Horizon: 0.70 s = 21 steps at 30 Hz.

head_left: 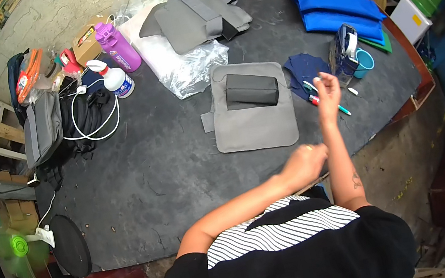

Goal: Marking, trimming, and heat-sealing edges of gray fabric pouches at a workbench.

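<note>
My left hand (pixel 304 164) is closed, its fingers curled beside my right forearm near the table's front edge; whatever it may hold is hidden. My right hand (pixel 329 93) is raised at the right with its fingertips bent together. Anything pinched there is too small to make out. Below and beside it are a white pen-like stick (pixel 310 86), a teal pen (pixel 344 110) and dark blue fabric scraps (pixel 305 69). Left of my hands lies a flat grey rounded panel (pixel 255 130), with a dark grey box-shaped fabric piece (pixel 251 90) on top.
Blue bags (pixel 332 3), a teal cup (pixel 363 63) and a clear-and-navy pouch (pixel 343 55) stand at the right. At the back are more grey pieces (pixel 193 22) and plastic wrap (pixel 187 74). A purple bottle (pixel 118 47), spray bottle (pixel 116 81) and cables (pixel 90 112) sit left.
</note>
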{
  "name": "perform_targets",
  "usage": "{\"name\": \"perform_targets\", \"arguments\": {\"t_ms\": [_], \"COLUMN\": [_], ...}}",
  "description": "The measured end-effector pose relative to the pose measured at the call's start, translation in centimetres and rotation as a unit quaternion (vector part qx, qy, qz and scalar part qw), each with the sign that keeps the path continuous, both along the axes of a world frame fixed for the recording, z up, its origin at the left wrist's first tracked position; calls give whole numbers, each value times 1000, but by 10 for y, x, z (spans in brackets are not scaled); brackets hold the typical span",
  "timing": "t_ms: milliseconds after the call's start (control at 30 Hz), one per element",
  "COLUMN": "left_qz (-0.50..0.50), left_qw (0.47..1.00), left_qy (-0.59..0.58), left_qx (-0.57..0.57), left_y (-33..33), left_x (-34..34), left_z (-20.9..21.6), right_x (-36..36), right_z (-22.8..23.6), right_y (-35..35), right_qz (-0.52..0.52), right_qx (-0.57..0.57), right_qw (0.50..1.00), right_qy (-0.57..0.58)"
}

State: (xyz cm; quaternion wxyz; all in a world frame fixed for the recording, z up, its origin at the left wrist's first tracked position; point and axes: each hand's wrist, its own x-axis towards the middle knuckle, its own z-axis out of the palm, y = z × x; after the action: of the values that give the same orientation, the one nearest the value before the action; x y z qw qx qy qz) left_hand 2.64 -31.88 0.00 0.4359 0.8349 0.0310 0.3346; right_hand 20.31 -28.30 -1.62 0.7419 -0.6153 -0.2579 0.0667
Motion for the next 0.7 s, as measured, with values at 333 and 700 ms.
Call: {"name": "perform_targets", "arguments": {"t_ms": [333, 700], "left_qz": [119, 275], "left_qw": [985, 847], "left_qy": [-99, 119], "left_qx": [73, -440], "left_y": [56, 206], "left_x": [25, -71], "left_z": [7, -6], "right_x": [58, -22], "right_z": [24, -53], "right_y": [-115, 11], "right_qz": [-86, 204], "right_qx": [-119, -159], "right_qw": [987, 966], "right_qy": [-71, 15]}}
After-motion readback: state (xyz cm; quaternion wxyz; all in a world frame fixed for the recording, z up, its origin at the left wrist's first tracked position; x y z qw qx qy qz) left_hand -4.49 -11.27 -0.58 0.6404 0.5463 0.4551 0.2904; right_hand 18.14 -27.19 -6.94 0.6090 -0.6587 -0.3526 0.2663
